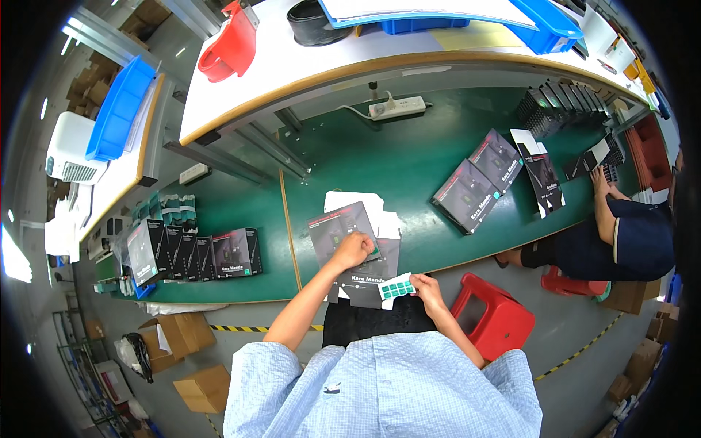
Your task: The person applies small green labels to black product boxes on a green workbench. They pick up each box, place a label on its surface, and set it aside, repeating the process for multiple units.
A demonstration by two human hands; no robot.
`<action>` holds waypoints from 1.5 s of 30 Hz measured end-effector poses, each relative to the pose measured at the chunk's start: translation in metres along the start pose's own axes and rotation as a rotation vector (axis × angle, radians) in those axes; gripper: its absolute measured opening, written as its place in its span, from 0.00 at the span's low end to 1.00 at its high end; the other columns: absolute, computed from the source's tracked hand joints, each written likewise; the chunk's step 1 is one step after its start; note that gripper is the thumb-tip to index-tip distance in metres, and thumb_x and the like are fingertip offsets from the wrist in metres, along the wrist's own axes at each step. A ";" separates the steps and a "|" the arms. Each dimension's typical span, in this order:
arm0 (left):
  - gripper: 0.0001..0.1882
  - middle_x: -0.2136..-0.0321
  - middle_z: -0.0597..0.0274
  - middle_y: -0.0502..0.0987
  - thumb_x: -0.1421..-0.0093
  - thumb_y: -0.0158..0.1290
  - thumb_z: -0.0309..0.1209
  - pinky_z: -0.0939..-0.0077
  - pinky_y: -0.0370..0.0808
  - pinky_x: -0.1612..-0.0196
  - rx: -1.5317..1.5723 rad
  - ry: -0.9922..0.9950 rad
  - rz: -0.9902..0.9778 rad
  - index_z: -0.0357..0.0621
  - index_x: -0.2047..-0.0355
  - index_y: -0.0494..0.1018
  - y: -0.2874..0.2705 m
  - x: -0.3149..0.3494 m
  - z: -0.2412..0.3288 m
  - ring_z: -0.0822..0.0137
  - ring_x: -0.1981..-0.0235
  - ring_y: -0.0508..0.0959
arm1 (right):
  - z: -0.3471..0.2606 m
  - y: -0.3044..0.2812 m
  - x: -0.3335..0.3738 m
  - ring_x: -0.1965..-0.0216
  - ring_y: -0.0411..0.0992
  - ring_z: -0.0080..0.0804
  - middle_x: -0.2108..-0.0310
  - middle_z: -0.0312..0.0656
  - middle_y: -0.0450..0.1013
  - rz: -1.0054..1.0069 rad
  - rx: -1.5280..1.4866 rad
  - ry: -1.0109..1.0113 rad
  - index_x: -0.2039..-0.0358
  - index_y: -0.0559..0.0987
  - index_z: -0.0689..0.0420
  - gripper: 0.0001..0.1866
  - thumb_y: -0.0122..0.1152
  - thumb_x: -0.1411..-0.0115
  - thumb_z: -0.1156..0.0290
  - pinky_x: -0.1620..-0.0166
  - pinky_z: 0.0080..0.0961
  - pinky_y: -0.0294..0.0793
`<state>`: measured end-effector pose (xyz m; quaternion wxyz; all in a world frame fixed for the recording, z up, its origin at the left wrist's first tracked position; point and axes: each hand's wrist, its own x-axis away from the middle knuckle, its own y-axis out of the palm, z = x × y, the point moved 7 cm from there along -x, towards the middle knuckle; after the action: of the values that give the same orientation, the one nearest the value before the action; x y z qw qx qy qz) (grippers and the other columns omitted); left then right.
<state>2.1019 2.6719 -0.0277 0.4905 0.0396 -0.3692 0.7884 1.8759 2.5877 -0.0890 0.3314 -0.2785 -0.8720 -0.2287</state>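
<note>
In front of me a flattened dark grey carton [332,223] lies on the green bench, with more flat cartons [387,257] and their white flaps beneath it. My left hand [354,250] is closed, fingers pinched together against the lower right of the top carton. Whatever is between those fingertips is hidden. A small green patch shows just beside them. My right hand [429,292] grips a small white sheet of green stickers [396,289] by its right edge, over the near edge of the carton pile.
Folded cartons [234,254] stand in a row at left; more cartons [467,196] lie at right. A raised white shelf [307,58] crosses the back, with a power strip [396,108] below. A co-worker [628,230] sits at far right; a red stool [493,317] stands beside me.
</note>
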 end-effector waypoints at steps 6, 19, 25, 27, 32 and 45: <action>0.06 0.72 0.52 0.75 0.52 0.53 0.30 0.63 0.71 0.62 -0.105 -0.018 -0.104 0.40 0.77 0.75 0.010 -0.010 -0.011 0.54 0.65 0.75 | 0.004 -0.007 0.006 0.72 0.68 0.18 0.73 0.33 0.72 0.029 -0.027 0.016 0.67 0.76 0.60 0.11 0.51 0.40 0.67 0.69 0.16 0.65; 0.06 0.67 0.54 0.74 0.52 0.52 0.31 0.59 0.68 0.57 -0.239 -0.060 -0.122 0.43 0.76 0.75 0.010 -0.008 -0.007 0.55 0.61 0.74 | 0.010 -0.011 0.004 0.73 0.68 0.17 0.73 0.33 0.72 0.045 -0.057 0.021 0.67 0.76 0.60 0.10 0.52 0.41 0.66 0.70 0.14 0.65; 0.07 0.68 0.54 0.74 0.52 0.52 0.32 0.58 0.66 0.57 -0.289 -0.048 -0.071 0.43 0.76 0.75 0.009 -0.004 -0.003 0.55 0.60 0.73 | 0.004 -0.007 0.007 0.73 0.68 0.17 0.73 0.33 0.73 0.059 -0.045 0.024 0.66 0.76 0.60 0.10 0.52 0.41 0.67 0.70 0.14 0.65; 0.07 0.68 0.54 0.73 0.51 0.51 0.32 0.57 0.66 0.57 -0.289 -0.045 -0.067 0.44 0.76 0.75 0.009 -0.003 -0.002 0.55 0.61 0.73 | 0.004 -0.006 0.007 0.73 0.68 0.17 0.73 0.33 0.73 0.058 -0.038 0.025 0.66 0.76 0.60 0.10 0.52 0.41 0.67 0.70 0.14 0.65; 0.07 0.68 0.54 0.73 0.51 0.51 0.32 0.56 0.66 0.59 -0.301 -0.018 -0.005 0.43 0.76 0.75 0.009 0.001 0.000 0.54 0.63 0.74 | 0.007 -0.006 0.003 0.73 0.68 0.17 0.73 0.32 0.72 0.038 -0.026 0.023 0.67 0.76 0.60 0.10 0.52 0.41 0.67 0.70 0.14 0.65; 0.09 0.75 0.60 0.72 0.56 0.60 0.35 0.63 0.63 0.62 -0.320 0.031 0.172 0.43 0.78 0.74 0.005 0.018 0.019 0.61 0.70 0.73 | 0.005 -0.003 0.002 0.73 0.68 0.17 0.73 0.32 0.72 0.029 -0.003 0.017 0.68 0.76 0.60 0.10 0.52 0.42 0.66 0.70 0.14 0.65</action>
<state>2.0829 2.6725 -0.0087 0.4267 -0.0827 -0.4843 0.7593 1.8709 2.5887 -0.0916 0.3416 -0.2896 -0.8647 -0.2274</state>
